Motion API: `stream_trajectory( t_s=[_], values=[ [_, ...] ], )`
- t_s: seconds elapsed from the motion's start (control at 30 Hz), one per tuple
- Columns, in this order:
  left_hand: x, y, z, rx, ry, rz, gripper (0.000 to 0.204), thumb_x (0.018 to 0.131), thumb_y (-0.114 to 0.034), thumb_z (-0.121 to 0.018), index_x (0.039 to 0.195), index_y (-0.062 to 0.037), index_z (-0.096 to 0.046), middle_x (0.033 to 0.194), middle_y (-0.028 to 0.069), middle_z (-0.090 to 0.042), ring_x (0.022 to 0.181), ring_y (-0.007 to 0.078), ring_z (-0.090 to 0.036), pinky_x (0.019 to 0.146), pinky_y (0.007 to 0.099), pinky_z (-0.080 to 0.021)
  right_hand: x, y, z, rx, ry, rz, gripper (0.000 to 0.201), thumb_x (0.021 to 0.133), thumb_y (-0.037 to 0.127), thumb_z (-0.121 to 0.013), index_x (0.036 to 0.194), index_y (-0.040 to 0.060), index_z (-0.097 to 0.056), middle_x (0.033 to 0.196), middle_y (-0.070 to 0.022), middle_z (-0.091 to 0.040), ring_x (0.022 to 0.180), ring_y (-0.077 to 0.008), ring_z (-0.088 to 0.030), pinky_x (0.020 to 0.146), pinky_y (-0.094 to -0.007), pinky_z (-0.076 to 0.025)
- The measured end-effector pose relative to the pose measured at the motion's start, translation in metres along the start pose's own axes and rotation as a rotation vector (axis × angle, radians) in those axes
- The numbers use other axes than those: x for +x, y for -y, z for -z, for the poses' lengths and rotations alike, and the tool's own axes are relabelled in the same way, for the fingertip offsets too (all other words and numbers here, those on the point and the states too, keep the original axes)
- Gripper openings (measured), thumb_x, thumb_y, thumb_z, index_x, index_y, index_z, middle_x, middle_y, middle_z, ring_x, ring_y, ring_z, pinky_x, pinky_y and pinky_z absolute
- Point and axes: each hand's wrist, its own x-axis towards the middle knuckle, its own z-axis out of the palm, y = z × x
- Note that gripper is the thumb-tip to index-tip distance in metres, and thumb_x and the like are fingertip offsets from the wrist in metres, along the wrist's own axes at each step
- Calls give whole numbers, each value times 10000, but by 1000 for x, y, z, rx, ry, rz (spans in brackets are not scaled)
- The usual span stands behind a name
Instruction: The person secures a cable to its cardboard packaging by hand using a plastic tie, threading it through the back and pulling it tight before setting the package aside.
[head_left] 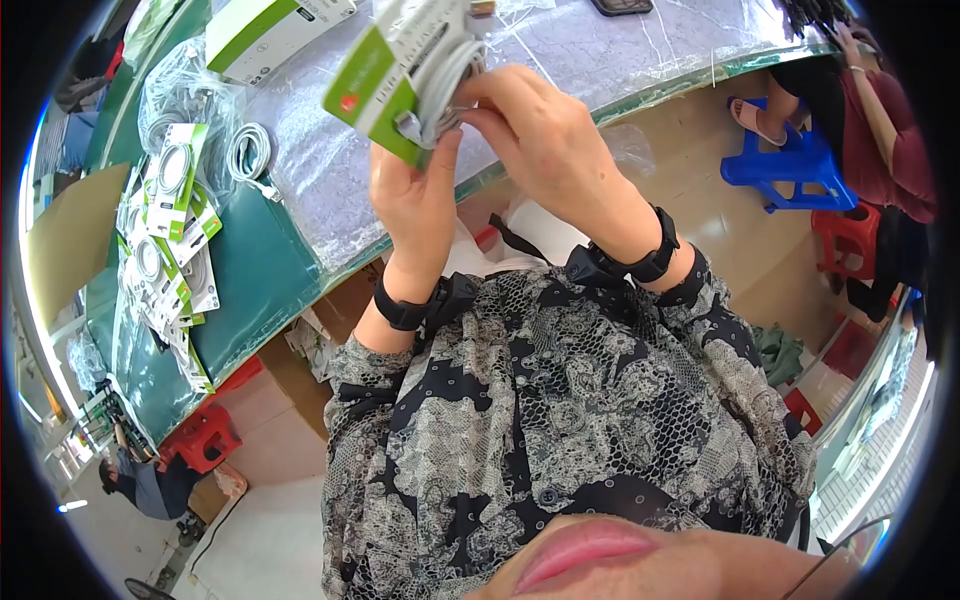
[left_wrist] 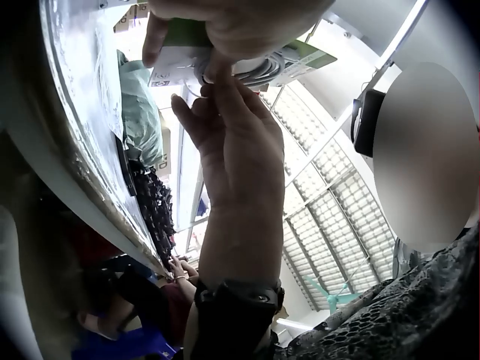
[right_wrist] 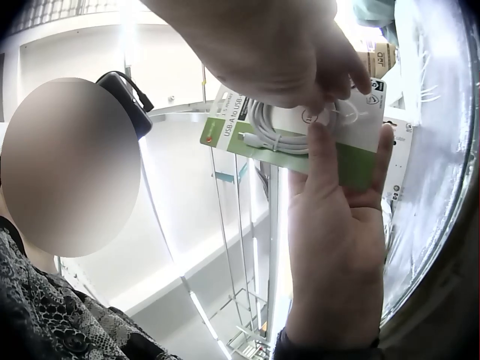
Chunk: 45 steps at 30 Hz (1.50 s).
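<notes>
In the head view a green and white card [head_left: 372, 85] carries a coiled pale cable [head_left: 455, 80]. My left hand [head_left: 415, 210] grips the card's lower edge between thumb and fingers. Bent fingertips of my right hand [head_left: 565, 145] pinch at the coil's near side. The right wrist view has the card [right_wrist: 356, 169] facing the camera, the coil [right_wrist: 262, 124] on its front, the left hand [right_wrist: 334, 247] under it and the right hand [right_wrist: 270, 52] above. The right fingertips partly cover the coil.
Packaged cables [head_left: 165, 260] lie piled at the left of the green table [head_left: 245, 275]. Beside them are a loose coiled cable [head_left: 248, 155], a clear bag [head_left: 190, 85] and a green and white box [head_left: 265, 40]. A blue stool [head_left: 785, 165] and people stand beyond the table.
</notes>
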Motion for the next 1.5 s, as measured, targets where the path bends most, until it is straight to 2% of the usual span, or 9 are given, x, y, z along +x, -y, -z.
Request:
stream_trajectory(
  t_s=[0.2,0.33,0.43,0.53,0.67,0.97,1.2,1.37,1.5],
  values=[
    [-4,-5,0,233,-26,-129,294,802,-21,-677,1085,9,-605,1084,141,-610,896,185,-604,746,285,-481,-5,2,-3,5,25,0,132,787,-25,-611,906,23,-583,809,-108,-575,691,-278,-580,575,-333,-474],
    [-7,6,5,16,-1,105,302,862,-44,-628,1153,-6,-557,1122,123,-596,956,199,-604,786,315,-507,-5,8,4,11,28,-11,190,789,-27,-618,969,22,-586,861,-104,-594,707,-235,-584,601,-301,-475],
    [6,-5,15,-695,59,332,332,924,-67,-548,1247,-48,-477,1180,100,-567,1042,221,-591,849,378,-531,-5,2,23,54,85,-16,224,805,-21,-622,1021,23,-589,917,-88,-619,739,-186,-599,639,-274,-481],
    [1,-15,17,-820,140,431,346,948,-84,-503,1287,-73,-430,1215,90,-543,1084,234,-576,883,422,-530,2,-40,29,530,156,-441,245,835,24,-640,1077,26,-595,1000,-43,-631,826,-113,-603,721,-241,-486],
    [-2,-13,16,-897,215,500,355,962,-101,-478,1311,-89,-411,1248,88,-524,1127,243,-558,906,434,-525,-7,-38,5,923,280,-267,270,824,38,-674,1076,25,-579,991,-8,-620,866,-56,-582,779,-215,-484],
    [-4,-20,10,-1014,185,631,352,957,-84,-483,1306,-95,-436,1260,83,-522,1165,225,-533,950,406,-497,-8,-39,-3,938,260,-194,335,818,43,-685,1124,19,-551,1042,-16,-602,890,-68,-580,801,-228,-488],
    [2,-21,11,-843,146,585,358,924,-52,-545,1274,-70,-474,1210,70,-561,1131,188,-544,951,363,-480,-15,-60,3,524,303,-338,317,851,51,-638,1152,22,-541,996,-20,-605,885,-69,-583,780,-237,-493],
    [4,-15,5,-705,114,476,353,906,-63,-592,1244,-43,-495,1177,52,-581,1068,143,-561,921,306,-463,-19,-49,6,685,423,-478,303,861,35,-597,1158,10,-541,994,-53,-628,889,-82,-592,782,-252,-493],
    [1,-11,4,-677,66,430,326,912,-98,-595,1218,-28,-508,1155,48,-587,1027,124,-570,897,271,-459,-25,-48,-6,464,194,-234,275,844,5,-598,1115,-9,-557,918,-53,-649,870,-156,-618,761,-271,-482]
  ],
)
